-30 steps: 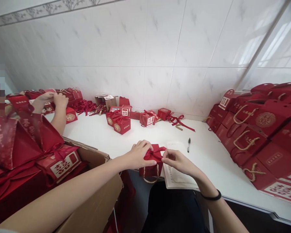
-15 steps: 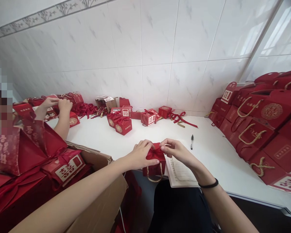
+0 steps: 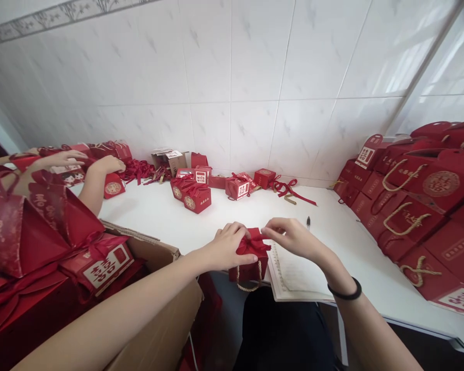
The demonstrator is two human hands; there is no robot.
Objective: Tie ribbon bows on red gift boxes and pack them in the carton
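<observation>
A small red gift box [image 3: 247, 273] with a twisted gold cord handle sits at the table's front edge before me. A red ribbon [image 3: 257, 246] is tied in a bow across its top. My left hand [image 3: 234, 245] grips the box from the left, fingers over the top and thumb along the near side, pressing by the bow. At the bow's right side my right hand [image 3: 284, 234] has its fingers curled and pinched on the ribbon; the fingertips are partly hidden. Just right of the box, under my right hand, lies an open spiral notebook [image 3: 299, 278].
A pen [image 3: 308, 222] lies beyond the notebook. Red boxes are stacked high at right [image 3: 421, 206]. More boxes [image 3: 197, 198] and loose ribbons [image 3: 290, 189] lie near the wall. A cardboard carton [image 3: 166, 288] of red boxes stands left, with another person's hands [image 3: 106, 166] behind it.
My right hand has moved slightly right, away from the bow's middle, and a ribbon end now shows on the right. My left hand stays on the box. The other person's hands have moved apart.
</observation>
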